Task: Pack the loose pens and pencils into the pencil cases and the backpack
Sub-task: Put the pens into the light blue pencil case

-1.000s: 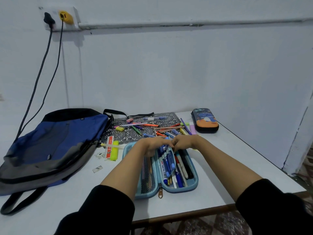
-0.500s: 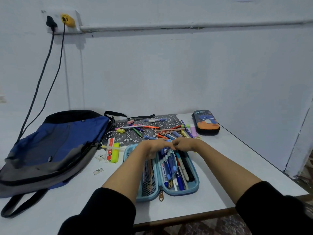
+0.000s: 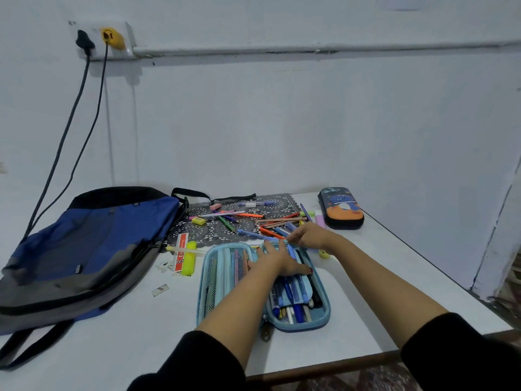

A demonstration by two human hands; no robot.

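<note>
– So, starting at the far left, what lies there?
– A slumped blue, grey and black fabric backpack (image 3: pixel 84 249) lies flat on the white desk (image 3: pixel 127 328), probably parked there until the cases are filled. Whether its zip is open I cannot tell. Just beside it are a yellow highlighter (image 3: pixel 189 259) and a red-and-white strip (image 3: pixel 180 249), perhaps a ruler.
– And in the middle?
– A light-blue zip pencil case (image 3: pixel 204 294) is spread open flat, so both halves can take stock. The left mesh half holds a few thin pencils. The right half is crowded with blue and black pens. The left hand (image 3: pixel 277 261) lies on those pens, fingers straight and spread, pressing down. I judge that this keeps them bedded while another goes in.
– What is behind the case?
– A dark lace-patterned mat (image 3: pixel 197 230) carries the loose pens and pencils (image 3: pixel 253 218), scattered near the case's far rim, within a short reach.
– And the right hand?
– The right hand (image 3: pixel 310 235) sits at that far rim, fingers bent towards the top of a blue pen (image 3: pixel 291 252). Whether they pinch it, I cannot tell.
– Far right?
– A closed dark hard pencil case (image 3: pixel 341 210) with an orange cartoon print stands apart from both hands. With so much on the mat, I judge the packing partway done.
</note>
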